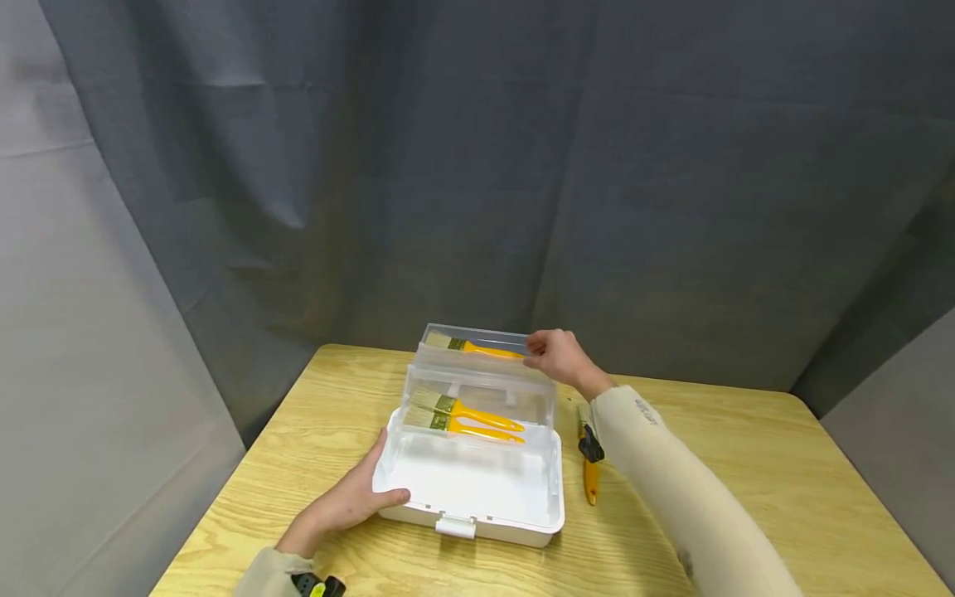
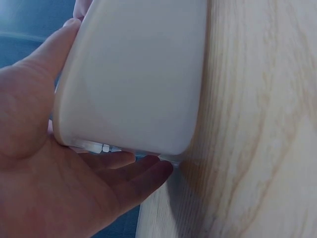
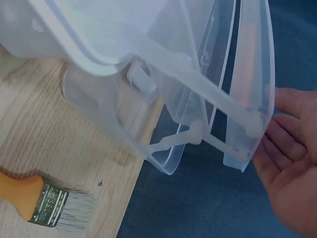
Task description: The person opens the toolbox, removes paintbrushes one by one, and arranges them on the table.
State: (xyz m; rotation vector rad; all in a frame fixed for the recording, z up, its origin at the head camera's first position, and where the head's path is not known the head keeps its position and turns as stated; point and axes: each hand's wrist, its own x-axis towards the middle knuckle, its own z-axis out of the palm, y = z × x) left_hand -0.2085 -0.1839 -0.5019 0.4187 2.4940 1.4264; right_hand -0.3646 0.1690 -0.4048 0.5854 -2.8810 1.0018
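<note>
A white storage box (image 1: 470, 481) stands unfolded on the table, its clear stacked trays raised at the back. My left hand (image 1: 358, 489) grips its left side, thumb over the front rim, fingers reaching round the far corner. Fingertips of my right hand (image 1: 563, 358) are bent against the right end of the top clear tray (image 1: 485, 336). One yellow-handled paintbrush (image 1: 492, 351) lies in that tray. Two more paintbrushes (image 1: 485, 419) show at the clear lower tray (image 1: 533, 398). Another paintbrush (image 3: 47, 201) lies on the table right of the box.
The light wooden table (image 1: 746, 464) extends to both sides of the box. Dark grey cloth (image 1: 477, 166) hangs along its back edge. A white latch (image 1: 456, 527) sticks out at the box's front. Hinged plastic arms (image 3: 198, 94) link the trays.
</note>
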